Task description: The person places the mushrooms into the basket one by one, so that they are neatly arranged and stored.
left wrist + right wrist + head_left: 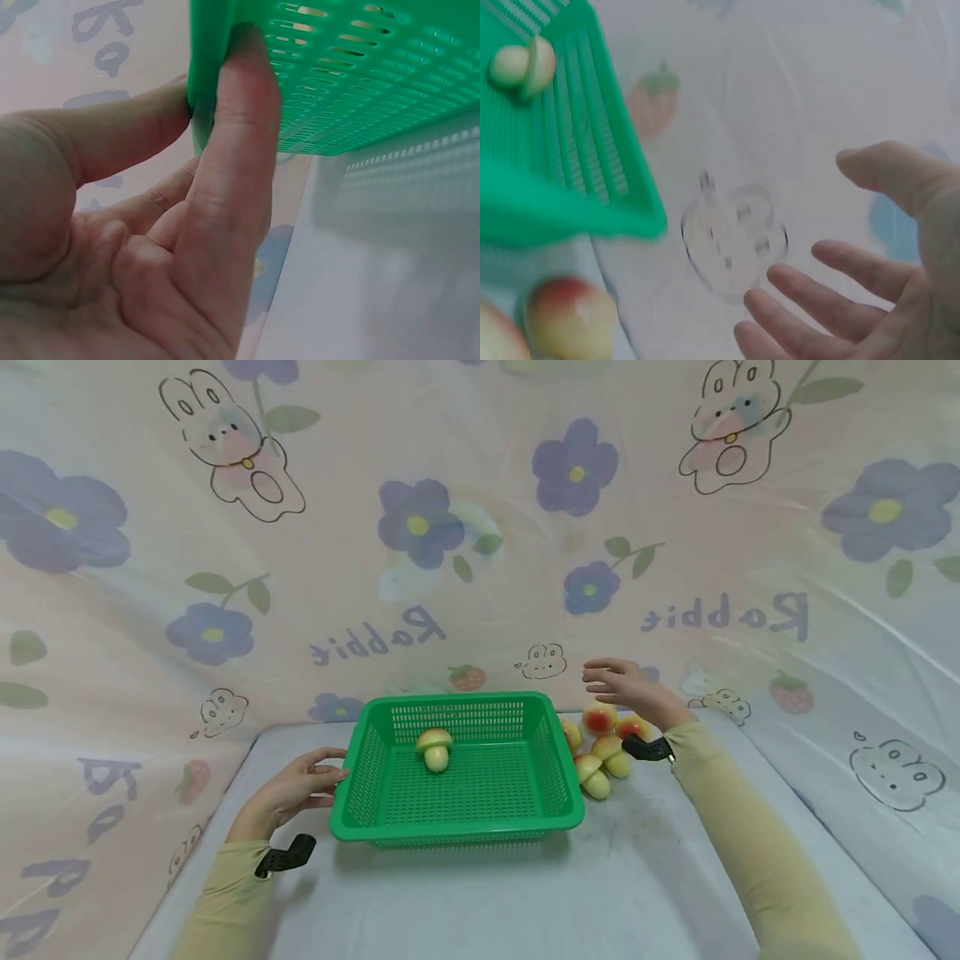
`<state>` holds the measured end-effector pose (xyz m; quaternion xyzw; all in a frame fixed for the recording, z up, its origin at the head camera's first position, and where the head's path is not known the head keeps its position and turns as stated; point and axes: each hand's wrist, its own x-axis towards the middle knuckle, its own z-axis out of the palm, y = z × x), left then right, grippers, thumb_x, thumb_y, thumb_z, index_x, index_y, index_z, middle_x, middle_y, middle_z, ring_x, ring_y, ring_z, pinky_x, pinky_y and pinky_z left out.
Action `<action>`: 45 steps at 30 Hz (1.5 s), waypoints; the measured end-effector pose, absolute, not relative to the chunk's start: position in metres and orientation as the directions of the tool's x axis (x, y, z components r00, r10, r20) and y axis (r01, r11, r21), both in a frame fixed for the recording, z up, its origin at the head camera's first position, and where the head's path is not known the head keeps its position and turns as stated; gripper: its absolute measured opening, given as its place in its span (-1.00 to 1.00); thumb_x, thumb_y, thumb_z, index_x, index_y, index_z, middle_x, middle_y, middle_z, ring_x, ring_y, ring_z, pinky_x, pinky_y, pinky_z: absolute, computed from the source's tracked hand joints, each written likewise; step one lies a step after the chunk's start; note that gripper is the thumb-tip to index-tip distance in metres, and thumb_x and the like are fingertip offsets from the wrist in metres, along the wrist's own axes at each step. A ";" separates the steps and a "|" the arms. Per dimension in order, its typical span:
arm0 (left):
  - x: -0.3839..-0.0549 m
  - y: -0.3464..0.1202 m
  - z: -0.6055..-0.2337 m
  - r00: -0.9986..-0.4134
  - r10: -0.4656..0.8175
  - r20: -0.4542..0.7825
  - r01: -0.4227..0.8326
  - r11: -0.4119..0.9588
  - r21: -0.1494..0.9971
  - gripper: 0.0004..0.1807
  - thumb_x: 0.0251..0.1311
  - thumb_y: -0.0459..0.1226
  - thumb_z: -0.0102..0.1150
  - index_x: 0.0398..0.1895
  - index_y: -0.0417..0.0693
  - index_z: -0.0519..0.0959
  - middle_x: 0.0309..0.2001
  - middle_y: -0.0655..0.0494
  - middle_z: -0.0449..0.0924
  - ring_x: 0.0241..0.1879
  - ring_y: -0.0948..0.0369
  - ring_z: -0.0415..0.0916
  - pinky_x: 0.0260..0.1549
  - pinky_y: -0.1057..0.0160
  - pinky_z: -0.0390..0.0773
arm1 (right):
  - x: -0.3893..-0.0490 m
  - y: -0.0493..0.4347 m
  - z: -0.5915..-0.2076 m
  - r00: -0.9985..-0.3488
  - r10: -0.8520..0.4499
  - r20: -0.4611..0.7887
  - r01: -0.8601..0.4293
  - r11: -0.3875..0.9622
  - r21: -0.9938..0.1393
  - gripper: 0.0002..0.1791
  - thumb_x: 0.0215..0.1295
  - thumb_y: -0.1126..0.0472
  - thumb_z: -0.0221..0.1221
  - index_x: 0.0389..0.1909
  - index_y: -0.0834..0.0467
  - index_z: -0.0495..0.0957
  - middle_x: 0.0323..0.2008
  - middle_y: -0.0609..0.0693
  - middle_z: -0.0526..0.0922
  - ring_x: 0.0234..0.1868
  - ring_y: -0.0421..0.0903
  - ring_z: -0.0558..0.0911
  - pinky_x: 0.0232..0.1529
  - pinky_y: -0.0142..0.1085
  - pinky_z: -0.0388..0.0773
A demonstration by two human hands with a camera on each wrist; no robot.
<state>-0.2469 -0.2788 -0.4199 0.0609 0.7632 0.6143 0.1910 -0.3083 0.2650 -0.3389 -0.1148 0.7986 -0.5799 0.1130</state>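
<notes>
White table (465, 906); left grip (291, 787) holds one basket (457, 833); one mushroom (435, 750) inside.

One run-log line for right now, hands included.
left hand: pinches left side of green rectangular plastic basket | right hand: raised, holding nothing | in basket: one tan-capped mushroom | right of basket: mushrooms, red-yellow round fruits

The green slotted plastic basket (457, 832) leaves passage from above, beside the yellow-tan mushroom-shaped piece (435, 750); its right wall (551, 764) blocks a sideways path from the red-and-yellow round fruits (599, 718) clustered just outside.
</notes>
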 end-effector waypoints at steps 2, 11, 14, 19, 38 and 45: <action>-0.247 -0.279 -0.420 -0.920 0.326 -0.218 -0.145 0.235 0.961 -0.30 0.32 -0.22 0.16 0.41 -0.22 0.09 -0.11 -0.10 0.59 -0.21 0.05 0.61 -0.22 0.10 0.63 | -0.310 0.279 -0.344 -0.953 -0.298 -0.045 -0.053 0.314 -0.948 -0.43 0.51 0.14 -0.05 0.38 0.35 0.10 0.34 0.36 0.17 0.32 0.29 0.23 0.28 0.08 0.19; -0.248 -0.279 -0.420 -0.921 0.325 -0.215 -0.141 0.236 0.962 -0.30 0.33 -0.22 0.15 0.42 -0.23 0.08 -0.14 -0.08 0.60 -0.23 0.07 0.61 -0.25 0.13 0.63 | -0.309 0.331 -0.365 -0.963 -0.255 -0.082 -0.019 0.369 -0.929 -0.34 0.52 0.03 -0.08 0.41 0.38 0.02 0.30 0.42 0.17 0.32 0.34 0.20 0.28 0.11 0.15; -0.248 -0.279 -0.419 -0.919 0.328 -0.218 -0.144 0.235 0.961 -0.30 0.33 -0.23 0.15 0.42 -0.24 0.08 -0.15 -0.08 0.61 -0.23 0.06 0.62 -0.24 0.12 0.63 | -0.306 0.344 -0.371 -0.960 -0.264 -0.092 -0.015 0.377 -0.926 -0.34 0.54 0.04 -0.11 0.41 0.39 -0.02 0.32 0.44 0.13 0.34 0.36 0.14 0.30 0.12 0.08; -0.248 -0.278 -0.420 -0.921 0.323 -0.219 -0.146 0.235 0.961 -0.30 0.32 -0.23 0.16 0.41 -0.24 0.09 -0.15 -0.07 0.61 -0.23 0.06 0.62 -0.23 0.11 0.63 | -0.303 0.358 -0.383 -0.961 -0.262 -0.084 -0.030 0.402 -0.915 -0.37 0.54 0.07 -0.11 0.40 0.40 0.01 0.36 0.41 0.08 0.36 0.36 0.10 0.31 0.15 0.03; -0.245 -0.288 -0.420 -0.907 0.378 -0.188 -0.112 0.215 0.970 -0.32 0.35 -0.26 0.11 0.41 -0.29 0.05 -0.14 -0.08 0.59 -0.25 0.08 0.61 -0.17 0.05 0.61 | -0.317 0.373 -0.433 -0.965 -0.261 -0.036 -0.117 0.546 -0.829 -0.37 0.38 0.23 0.13 0.35 0.39 0.15 0.34 0.42 0.14 0.34 0.44 0.04 0.26 0.25 0.08; -0.247 -0.289 -0.421 -0.904 0.383 -0.189 -0.115 0.207 0.971 -0.31 0.34 -0.27 0.12 0.41 -0.30 0.06 -0.19 -0.05 0.60 -0.28 0.10 0.61 -0.21 0.08 0.62 | -0.313 0.366 -0.445 -0.966 -0.254 -0.038 -0.119 0.574 -0.810 -0.36 0.33 0.34 0.14 0.35 0.42 0.14 0.36 0.44 0.07 0.31 0.48 0.05 0.22 0.28 0.12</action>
